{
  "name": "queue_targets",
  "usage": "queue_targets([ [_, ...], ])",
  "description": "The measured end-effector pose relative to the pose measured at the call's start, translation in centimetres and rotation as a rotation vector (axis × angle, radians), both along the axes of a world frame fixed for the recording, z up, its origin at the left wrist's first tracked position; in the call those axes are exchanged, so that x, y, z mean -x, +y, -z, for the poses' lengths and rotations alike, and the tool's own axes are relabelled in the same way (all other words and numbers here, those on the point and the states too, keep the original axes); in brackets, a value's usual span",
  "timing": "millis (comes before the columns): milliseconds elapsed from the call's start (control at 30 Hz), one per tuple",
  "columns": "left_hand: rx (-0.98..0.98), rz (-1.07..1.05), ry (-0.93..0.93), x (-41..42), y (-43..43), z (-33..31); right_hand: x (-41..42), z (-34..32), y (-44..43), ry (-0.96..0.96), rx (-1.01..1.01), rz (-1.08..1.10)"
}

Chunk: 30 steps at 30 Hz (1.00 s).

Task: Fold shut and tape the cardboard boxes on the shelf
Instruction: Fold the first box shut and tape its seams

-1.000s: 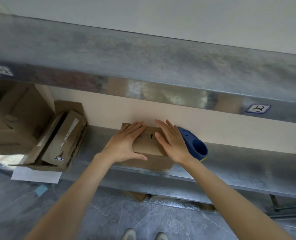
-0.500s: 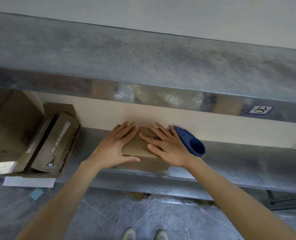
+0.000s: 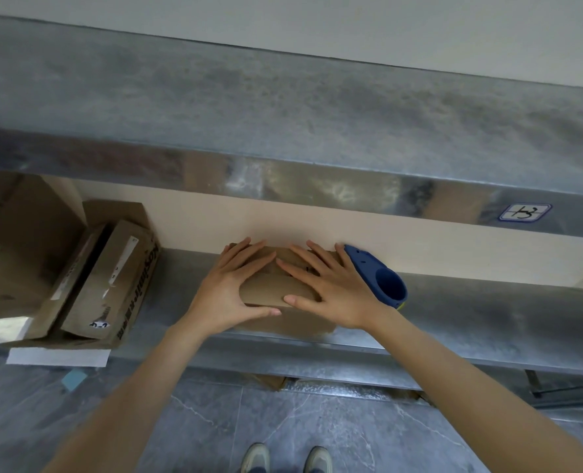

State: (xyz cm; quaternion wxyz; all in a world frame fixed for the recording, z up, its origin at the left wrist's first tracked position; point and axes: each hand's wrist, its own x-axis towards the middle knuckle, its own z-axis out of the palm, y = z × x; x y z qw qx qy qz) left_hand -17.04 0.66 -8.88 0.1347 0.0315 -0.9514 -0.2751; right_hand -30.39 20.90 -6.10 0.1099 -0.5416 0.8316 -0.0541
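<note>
The small cardboard box is found on the lower metal shelf, near its front edge. Its top flaps are folded down and pressed flat from both sides. The left hand is laid flat on the left flap, with the fingers straight and spread and the thumb stretched along the front of the box. The right hand is laid flat on the right flap in the same way. Nothing is gripped by either hand; the flaps are only held down.

So the folding of this box looks nearly done. No tape can be seen on it, so the taping is judged to be left. The blue tape dispenser is set on the shelf just beside the box and the right hand. It is likely to be needed next, and one hand should be kept on the flaps so that they are not sprung open.

What is inside the small box is hidden by the flaps and the hands. More boxes are kept at the left end of the shelf. A long box with printed letters is leaned on its side there, and it cannot be told whether it is shut. Beside it a big box is seen with a flap up, so it seems to be open. What is in it cannot be seen. Both are judged to be waiting for tape.
</note>
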Motion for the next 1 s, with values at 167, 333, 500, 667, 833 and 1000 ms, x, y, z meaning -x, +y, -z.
queue_targets([
  [167, 0.059, -0.046, -0.016, 0.0, 0.1, 0.0, 0.1, 0.4, -0.2, 0.013, 0.019, 0.026],
  [333, -0.032, -0.081, 0.018, 0.0, 0.3, 0.0, -0.1, 1.3, -0.4, -0.049, 0.170, 0.186],
  [500, -0.082, -0.041, 0.044, 0.3, 0.3, -0.7, 0.0, 0.9, -0.7, -0.167, 0.247, 0.256],
  [667, -0.326, -0.146, 0.009, 0.5, 0.7, -0.6, -0.2, 0.6, -1.3, -0.376, 0.407, 0.437],
  [833, -0.468, -0.377, 0.127, 0.9, 1.6, 0.5, -0.6, 1.7, -1.4, -0.322, 0.490, 0.575],
  [1000, -0.501, -0.383, 0.175, 1.0, 1.6, 0.5, -0.5, 1.5, -1.4, -0.383, 0.512, 0.598],
])
